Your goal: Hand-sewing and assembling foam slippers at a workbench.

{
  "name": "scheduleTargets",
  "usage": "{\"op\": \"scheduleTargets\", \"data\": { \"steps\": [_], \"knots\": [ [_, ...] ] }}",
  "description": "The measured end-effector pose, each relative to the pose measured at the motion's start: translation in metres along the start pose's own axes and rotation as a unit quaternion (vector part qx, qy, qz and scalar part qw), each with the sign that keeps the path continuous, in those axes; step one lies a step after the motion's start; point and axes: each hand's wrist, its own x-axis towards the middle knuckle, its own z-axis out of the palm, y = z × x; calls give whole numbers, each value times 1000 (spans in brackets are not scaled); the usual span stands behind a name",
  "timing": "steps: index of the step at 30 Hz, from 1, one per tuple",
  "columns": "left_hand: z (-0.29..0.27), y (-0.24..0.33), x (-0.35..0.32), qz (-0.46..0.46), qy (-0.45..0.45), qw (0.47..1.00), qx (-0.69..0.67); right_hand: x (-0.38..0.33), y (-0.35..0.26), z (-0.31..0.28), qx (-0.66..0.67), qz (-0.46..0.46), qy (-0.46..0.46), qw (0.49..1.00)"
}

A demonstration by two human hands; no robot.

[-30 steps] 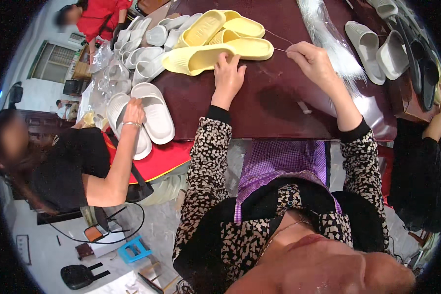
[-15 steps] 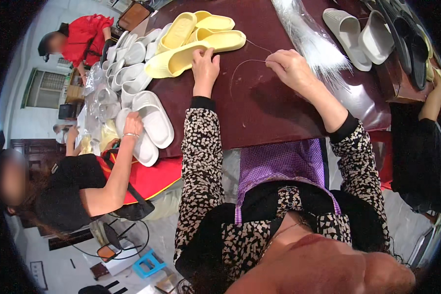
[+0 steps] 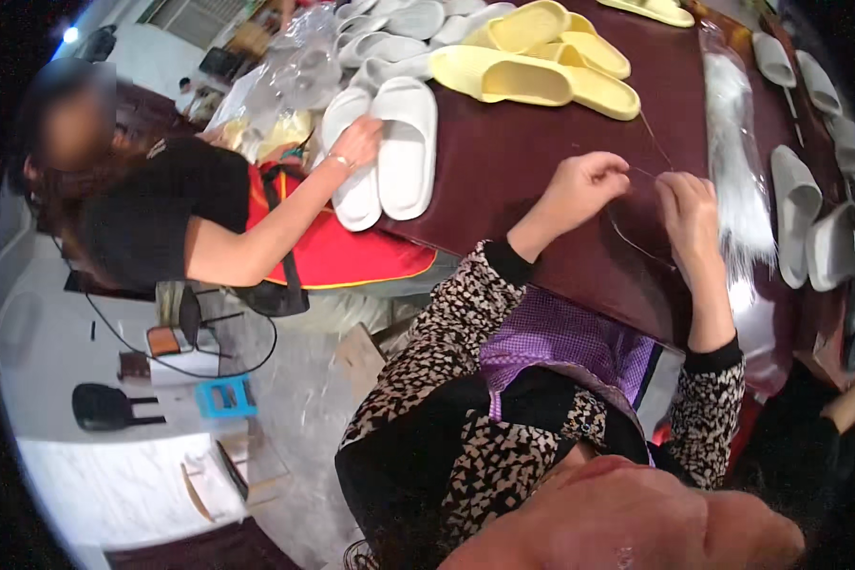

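Observation:
A thin strand (image 3: 655, 141) runs down from the yellow slippers (image 3: 503, 74), which lie in a small pile on the dark red table. My left hand (image 3: 579, 195) pinches this strand between thumb and fingers, in front of the slippers. Close on its right, my right hand (image 3: 692, 217) is closed on the strand too. A slack curve of it hangs between and below both hands. Neither hand touches the slippers.
A clear bag of white strands (image 3: 731, 161) lies right of my right hand. Grey slippers (image 3: 796, 204) stand along the right. At left, a co-worker's hand (image 3: 356, 142) is on a pair of white slippers (image 3: 407, 152); more pale slippers are piled behind.
My left hand has let go of the yellow slipper and moved to the strand beside my right hand. The view has swung, shifting the scene; the co-worker's hand stays at the white slippers.

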Motion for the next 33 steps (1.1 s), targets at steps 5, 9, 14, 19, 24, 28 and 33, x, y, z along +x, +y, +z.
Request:
{"op": "scheduleTargets", "data": {
  "steps": [5, 9, 14, 19, 24, 28, 33],
  "knots": [
    [-7, -6, -11, -33, 29, 999, 28, 8, -14, 1, 7, 10, -8, 1000],
    [-7, -8, -22, -35, 37, 997, 63, 1, -10, 4, 27, 50, -24, 998],
    [-9, -10, -36, -30, 18, 991, 128, 1, -7, 6, 27, 11, 18, 999],
    [-11, -16, -35, 70, -16, 968, 243, -6, -6, 7, 45, 26, 16, 998],
    [-7, -5, -26, 222, 1, 887, 405, -9, 0, 8, 92, 77, 24, 993],
    [0, -9, -25, 227, 4, 870, 437, -10, 3, 6, 108, 89, 26, 990],
    [5, -28, -28, 206, 12, 895, 396, -7, -4, 7, 121, 105, 9, 987]
  ]
}}
